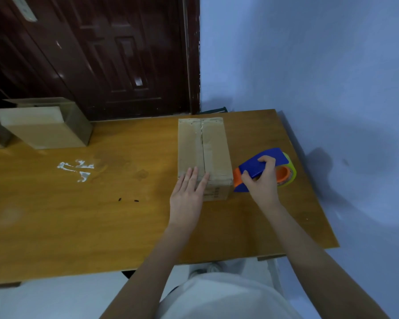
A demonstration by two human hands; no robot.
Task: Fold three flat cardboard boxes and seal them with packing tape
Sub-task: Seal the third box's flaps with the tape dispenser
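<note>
A closed cardboard box (204,155) is seen standing on the wooden table (101,215), towards the right half, with its long side running from near to far. Its two top flaps meet along a centre seam, over which a strip of clear tape appears to be laid, though how far the tape runs cannot be told. Dark printed marks are visible on the near end face.

The left hand (187,199) is laid flat on the near left corner of the box top, fingers straight and close together, the palm hanging over the near edge. Nothing is gripped by it.

Just right of the box's near end, a blue and orange tape dispenser (263,169) is held by the right hand (262,183). The fingers are curled over the blue body and the thumb is pressed against its near side. A roll with a yellow-green rim (290,171) is carried at the dispenser's far right end. The orange front of the dispenser is seen just beside the box's right wall; whether they touch cannot be told.

At the far left of the table a second cardboard box (44,125) is seen, its flaps raised. White scuffed patches (76,169) mark the tabletop between the two boxes. Behind the table a dark wooden door (97,54) and a blue wall (309,65) are seen.
</note>
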